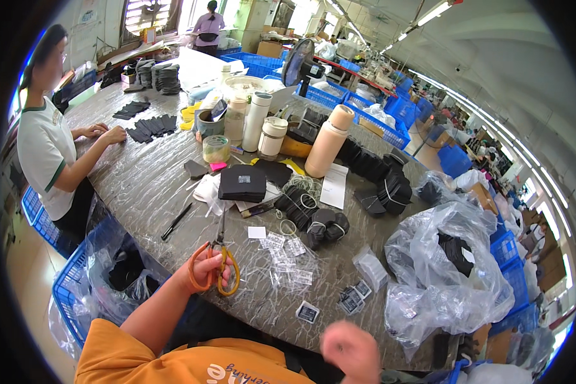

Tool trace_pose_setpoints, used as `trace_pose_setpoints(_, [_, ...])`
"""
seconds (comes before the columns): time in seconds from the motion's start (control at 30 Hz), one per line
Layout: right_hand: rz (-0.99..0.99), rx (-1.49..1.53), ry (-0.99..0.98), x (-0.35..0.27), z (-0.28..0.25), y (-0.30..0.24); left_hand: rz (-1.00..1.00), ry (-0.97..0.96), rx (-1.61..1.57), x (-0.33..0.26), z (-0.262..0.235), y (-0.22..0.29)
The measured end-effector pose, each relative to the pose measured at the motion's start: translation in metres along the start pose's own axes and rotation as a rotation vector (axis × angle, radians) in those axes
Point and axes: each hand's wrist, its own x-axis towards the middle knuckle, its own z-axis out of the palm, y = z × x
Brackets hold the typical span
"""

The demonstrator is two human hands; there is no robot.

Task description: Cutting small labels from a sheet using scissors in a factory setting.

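Observation:
My left hand point(206, 271) is closed around the orange-handled scissors point(235, 274), whose blades point away across the table. Just beyond the tips lies a stack of dark flat pieces point(242, 185) with a small label on top. My right hand point(351, 349) is at the table's near edge, smeared by motion, so its fingers cannot be made out. Near it are a black-and-white square label point(308, 312) and a small pile of similar labels point(352, 299). Cut white labels point(287, 255) are scattered right of the scissors, beside a blank white card point(256, 232). A black pen point(176, 221) lies to the left.
Bundled dark pieces point(326, 227) and a tall pink bottle point(329, 142) stand beyond the labels. A clear plastic bag point(422, 307) covers the table's right side. At the left, a person point(48, 157) handles dark pieces; a blue basket point(70, 291) sits below the edge.

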Motion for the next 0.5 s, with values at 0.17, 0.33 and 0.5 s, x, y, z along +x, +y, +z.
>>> trace_pose_setpoints(0.17, [0.329, -0.486, 0.404, 0.003, 0.030, 0.115, -0.050, 0.004, -0.014, 0.005, 0.005, -0.009])
trace_pose_setpoints(0.33, [0.360, -0.636, 0.408, 0.005, 0.037, 0.124, -0.081, -0.001, -0.011, 0.010, 0.004, -0.009])
trace_pose_setpoints(0.5, [0.429, -0.500, 0.470, 0.004, 0.038, 0.133, -0.091, 0.011, -0.014, 0.008, 0.009, -0.005])
